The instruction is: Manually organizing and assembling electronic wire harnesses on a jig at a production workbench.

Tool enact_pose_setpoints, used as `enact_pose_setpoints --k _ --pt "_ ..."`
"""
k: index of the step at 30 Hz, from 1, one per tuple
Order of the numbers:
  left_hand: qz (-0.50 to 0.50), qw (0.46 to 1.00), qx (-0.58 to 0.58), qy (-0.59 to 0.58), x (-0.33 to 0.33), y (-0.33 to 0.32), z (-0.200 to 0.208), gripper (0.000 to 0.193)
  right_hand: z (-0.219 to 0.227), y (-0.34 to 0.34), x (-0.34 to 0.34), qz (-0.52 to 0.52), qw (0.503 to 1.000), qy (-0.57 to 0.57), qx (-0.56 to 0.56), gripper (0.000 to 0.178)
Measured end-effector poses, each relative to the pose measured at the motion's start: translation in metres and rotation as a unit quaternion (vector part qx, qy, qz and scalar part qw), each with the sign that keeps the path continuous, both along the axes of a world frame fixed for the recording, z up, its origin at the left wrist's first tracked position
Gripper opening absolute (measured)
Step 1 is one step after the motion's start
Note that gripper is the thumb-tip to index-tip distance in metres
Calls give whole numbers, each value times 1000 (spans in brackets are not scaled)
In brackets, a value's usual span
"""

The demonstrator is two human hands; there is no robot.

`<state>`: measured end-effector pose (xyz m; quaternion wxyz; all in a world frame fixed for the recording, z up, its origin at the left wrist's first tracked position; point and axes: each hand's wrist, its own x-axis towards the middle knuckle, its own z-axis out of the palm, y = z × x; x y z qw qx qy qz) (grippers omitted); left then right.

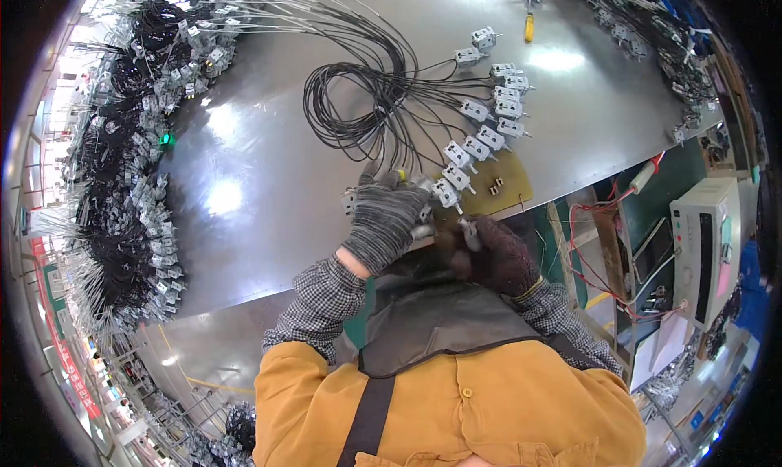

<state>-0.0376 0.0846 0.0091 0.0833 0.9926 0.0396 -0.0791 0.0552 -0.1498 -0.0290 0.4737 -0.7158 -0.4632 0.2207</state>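
My left hand (383, 219), in a grey striped knit glove, is closed at the table's front edge. Its fingers are wrapped round a small silver-grey metal unit (422, 229), which they mostly cover. Close by on the right is my right hand (503, 254) in a dark maroon glove. Its fingers are pinched at a small light piece (470, 233), blurred and too small to name. Beyond both hands, several grey box-shaped units (476, 148) with short pins lie in a slanting row. Black cables (350, 100) run from them into a loose coil.
A yellowish mat (509, 182) with small brass-coloured parts (496, 186) lies by the metal table's (261, 157) front edge. Piles of cabled units (130, 141) line the left side. A yellow-handled tool (529, 29) lies far right. A beige machine (707, 243) and red wires (574, 247) stand right.
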Motion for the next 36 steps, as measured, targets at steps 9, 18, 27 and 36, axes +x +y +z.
enact_pose_setpoints --k 9,18,27,36 --pt "80 949 -156 -261 6 -3 -33 50 11 21 33 -58 874 477 70 45" --pt "1 991 -94 -95 48 -4 -6 49 11 20 50 -192 936 277 104 33" --pt "21 989 -119 -89 47 -2 -12 46 9 3 25 -135 978 160 -3 16" --pt "26 980 -173 -92 43 -6 0 52 13 8 -4 -143 953 268 9 21"
